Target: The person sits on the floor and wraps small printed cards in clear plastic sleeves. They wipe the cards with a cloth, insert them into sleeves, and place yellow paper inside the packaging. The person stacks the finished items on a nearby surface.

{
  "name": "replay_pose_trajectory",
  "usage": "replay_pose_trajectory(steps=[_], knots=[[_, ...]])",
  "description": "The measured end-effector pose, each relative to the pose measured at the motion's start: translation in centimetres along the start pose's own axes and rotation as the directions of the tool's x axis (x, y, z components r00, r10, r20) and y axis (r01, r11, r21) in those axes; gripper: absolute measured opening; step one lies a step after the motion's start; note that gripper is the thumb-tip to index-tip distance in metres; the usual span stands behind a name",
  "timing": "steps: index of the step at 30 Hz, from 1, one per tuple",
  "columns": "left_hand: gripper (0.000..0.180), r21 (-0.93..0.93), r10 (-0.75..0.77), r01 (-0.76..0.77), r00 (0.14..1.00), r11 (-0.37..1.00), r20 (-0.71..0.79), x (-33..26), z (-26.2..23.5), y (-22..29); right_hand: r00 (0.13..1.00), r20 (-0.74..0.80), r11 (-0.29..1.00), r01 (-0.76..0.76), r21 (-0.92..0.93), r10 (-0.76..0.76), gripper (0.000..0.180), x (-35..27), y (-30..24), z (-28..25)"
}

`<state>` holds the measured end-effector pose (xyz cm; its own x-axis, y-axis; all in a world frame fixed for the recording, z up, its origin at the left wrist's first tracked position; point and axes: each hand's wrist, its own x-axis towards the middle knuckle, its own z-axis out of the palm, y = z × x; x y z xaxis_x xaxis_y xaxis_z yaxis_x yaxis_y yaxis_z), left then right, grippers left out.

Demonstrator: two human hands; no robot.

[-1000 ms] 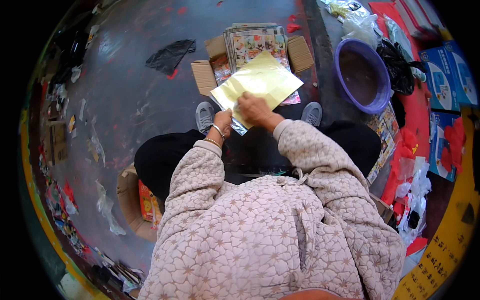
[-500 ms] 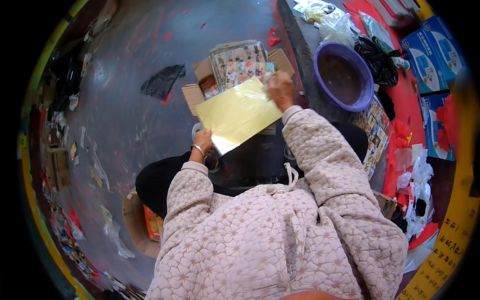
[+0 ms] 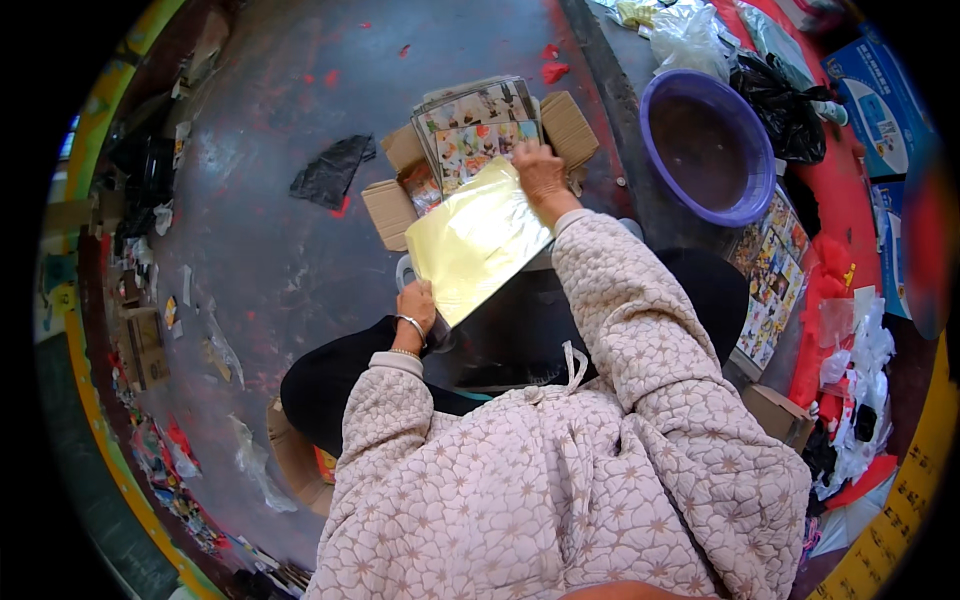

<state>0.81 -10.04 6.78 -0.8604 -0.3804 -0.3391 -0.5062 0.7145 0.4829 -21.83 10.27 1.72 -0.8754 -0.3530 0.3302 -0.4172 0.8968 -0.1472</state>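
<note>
A shiny pale-gold sheet point(image 3: 472, 240) lies slanted in front of me, over the near part of an open cardboard box point(image 3: 390, 212). My left hand point(image 3: 418, 306) is closed on the sheet's lower left corner. At its upper right corner, my right hand point(image 3: 542, 180) has curled fingers pressed against the edge; the fingertips are partly hidden. Beyond the sheet, a stack of colourful picture sheets point(image 3: 480, 112) leans in the box. Whether the gold sheet is a single layer or a flat packet, I cannot tell.
A purple basin point(image 3: 762, 185) of murky liquid stands to the right, beside a black plastic bag point(image 3: 785, 110). More picture sheets point(image 3: 770, 275) lie below it. A black plastic scrap point(image 3: 332, 172) is on the floor at left. Another cardboard box point(image 3: 288, 450) sits by my left knee.
My right hand has shifted left along the sheet's top edge, and its fingers have come to the upper corner. The gold sheet has turned steeper and looks slightly bent. My left hand keeps its corner.
</note>
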Motion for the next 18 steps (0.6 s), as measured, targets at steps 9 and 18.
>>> replay_pose_trajectory(steps=[9,18], knots=[[0.033,0.000,0.081,-0.083,0.980,0.997,-0.184,-1.4,-1.3,2.1,0.972,-0.068,0.878,0.234,0.418,-0.227,0.011,0.4,-5.0,-2.9],[0.027,-0.292,0.067,-0.167,0.944,0.942,-0.324,-2.7,-6.7,2.5,0.924,-0.052,0.911,-0.361,0.200,0.378,0.010,4.8,2.3,-5.7]])
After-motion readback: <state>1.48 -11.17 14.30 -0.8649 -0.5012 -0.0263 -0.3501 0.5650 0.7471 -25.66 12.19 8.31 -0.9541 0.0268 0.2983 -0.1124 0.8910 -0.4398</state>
